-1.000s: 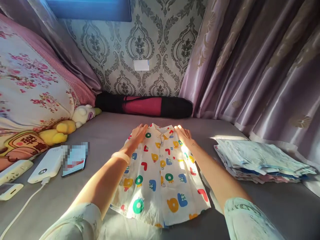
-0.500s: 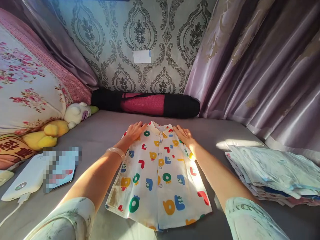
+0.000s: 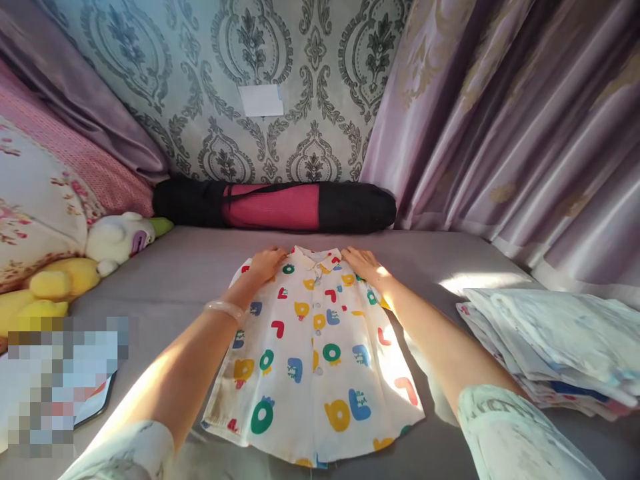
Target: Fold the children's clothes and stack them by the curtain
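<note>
A white child's shirt [image 3: 320,373] with a collar, a buttoned front and a red, green, blue and yellow letter print lies front side up, collar away from me. My left hand [image 3: 267,265] is at the shoulder left of the collar, its fingers bent and closed on the cloth. At the opposite shoulder, my right hand [image 3: 363,263] has its fingers curled over the fabric in the same way. The fingertips are partly hidden. The shirt's sleeves are partly covered by my hands and forearms, and sunlight falls across its right side.
A stack of folded clothes [image 3: 560,340] lies on the right of the grey sheet [image 3: 165,293]. A black and pink rolled bag [image 3: 270,205] rests against the wall. Plush toys [image 3: 65,280] and a blurred phone [image 3: 95,403] are on the left. Curtains [image 3: 450,133] hang at the right.
My view has shifted slightly right, so the phone and toys sit further left. My fingers look more bent at the shirt's shoulders. The shirt lies almost the same.
</note>
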Demonstrator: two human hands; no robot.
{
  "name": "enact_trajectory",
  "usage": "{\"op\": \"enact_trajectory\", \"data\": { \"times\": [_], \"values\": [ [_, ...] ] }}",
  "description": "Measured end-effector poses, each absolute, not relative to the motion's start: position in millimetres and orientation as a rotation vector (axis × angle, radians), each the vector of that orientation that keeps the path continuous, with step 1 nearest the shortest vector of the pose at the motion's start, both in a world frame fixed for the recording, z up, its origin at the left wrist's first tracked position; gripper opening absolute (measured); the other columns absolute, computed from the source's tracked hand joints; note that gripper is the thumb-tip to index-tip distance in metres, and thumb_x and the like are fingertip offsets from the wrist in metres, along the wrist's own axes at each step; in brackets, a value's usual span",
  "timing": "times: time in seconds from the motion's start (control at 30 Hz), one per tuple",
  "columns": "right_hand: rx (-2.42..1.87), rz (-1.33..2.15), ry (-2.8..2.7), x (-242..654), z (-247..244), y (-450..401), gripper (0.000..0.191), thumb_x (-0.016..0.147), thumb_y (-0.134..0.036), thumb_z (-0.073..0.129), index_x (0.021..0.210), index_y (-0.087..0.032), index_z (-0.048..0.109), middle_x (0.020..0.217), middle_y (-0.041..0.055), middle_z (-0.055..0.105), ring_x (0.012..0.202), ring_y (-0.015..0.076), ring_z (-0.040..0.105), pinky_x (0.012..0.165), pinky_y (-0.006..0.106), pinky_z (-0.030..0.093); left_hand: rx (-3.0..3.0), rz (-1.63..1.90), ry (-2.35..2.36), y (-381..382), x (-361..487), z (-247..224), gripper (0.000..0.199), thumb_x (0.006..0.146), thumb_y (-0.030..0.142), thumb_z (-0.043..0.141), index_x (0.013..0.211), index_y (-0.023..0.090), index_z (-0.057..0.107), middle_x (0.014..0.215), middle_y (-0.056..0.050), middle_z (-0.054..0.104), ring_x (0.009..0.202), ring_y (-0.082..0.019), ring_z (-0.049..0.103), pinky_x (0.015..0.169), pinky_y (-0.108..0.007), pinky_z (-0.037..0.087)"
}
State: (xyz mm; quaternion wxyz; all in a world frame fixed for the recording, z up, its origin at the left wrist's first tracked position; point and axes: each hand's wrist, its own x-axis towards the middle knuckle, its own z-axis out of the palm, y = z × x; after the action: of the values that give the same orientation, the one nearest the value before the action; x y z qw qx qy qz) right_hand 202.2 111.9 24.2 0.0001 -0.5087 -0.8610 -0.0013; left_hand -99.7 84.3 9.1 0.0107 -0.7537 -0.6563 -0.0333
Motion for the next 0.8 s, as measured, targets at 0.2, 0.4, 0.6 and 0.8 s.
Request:
{"op": "enact_trajectory", "data": {
  "times": [0.2, 0.4, 0.6, 0.8],
  "values": [
    [-1.833, 0.406, -2.396, 187.0, 27.7, 131.7, 0.032, 0.102, -0.028, 0.038, 0.097, -0.021, 0.068, 0.107, 0.0072, 0.070, 0.100, 0.0212, 0.062, 0.080, 0.029, 0.042, -2.275, -0.291, -2.497, 106.0, -83.6, 19.6, 0.038, 0.098, 0.039, 0.039, 0.107, 0.025, 0.073, 0.105, -0.008, 0.074, 0.110, -0.028, 0.062, 0.100, -0.046, 0.039],
    [-1.824, 0.312, -2.296, 178.2, 15.4, 132.6, 0.023, 0.099, -0.033, 0.047, 0.097, -0.020, 0.066, 0.111, 0.0074, 0.069, 0.108, 0.0237, 0.058, 0.090, 0.035, 0.038, -2.287, -0.444, -2.471, 115.2, -71.3, 12.9, 0.031, 0.093, 0.039, 0.050, 0.106, 0.022, 0.073, 0.106, -0.009, 0.073, 0.107, -0.027, 0.064, 0.093, -0.039, 0.042],
    [-1.718, -0.113, -2.308, 171.7, -4.6, 120.7, 0.031, 0.103, -0.029, 0.036, 0.113, -0.014, 0.062, 0.121, 0.0164, 0.062, 0.115, 0.0286, 0.051, 0.095, 0.040, 0.035, -2.165, -0.477, -1.998, 102.7, -64.2, -8.7, 0.039, 0.099, 0.034, 0.034, 0.112, 0.016, 0.065, 0.115, -0.017, 0.066, 0.113, -0.030, 0.058, 0.092, -0.040, 0.040],
    [-1.794, 0.249, -2.312, 187.3, 11.9, 126.7, 0.032, 0.101, -0.038, 0.042, 0.111, -0.018, 0.063, 0.121, 0.0138, 0.063, 0.114, 0.0263, 0.055, 0.093, 0.035, 0.041, -2.176, -0.227, -2.203, 101.1, -76.7, -1.3, 0.044, 0.098, 0.047, 0.034, 0.105, 0.016, 0.064, 0.102, -0.014, 0.071, 0.102, -0.030, 0.064, 0.097, -0.046, 0.035]
  ]
}}
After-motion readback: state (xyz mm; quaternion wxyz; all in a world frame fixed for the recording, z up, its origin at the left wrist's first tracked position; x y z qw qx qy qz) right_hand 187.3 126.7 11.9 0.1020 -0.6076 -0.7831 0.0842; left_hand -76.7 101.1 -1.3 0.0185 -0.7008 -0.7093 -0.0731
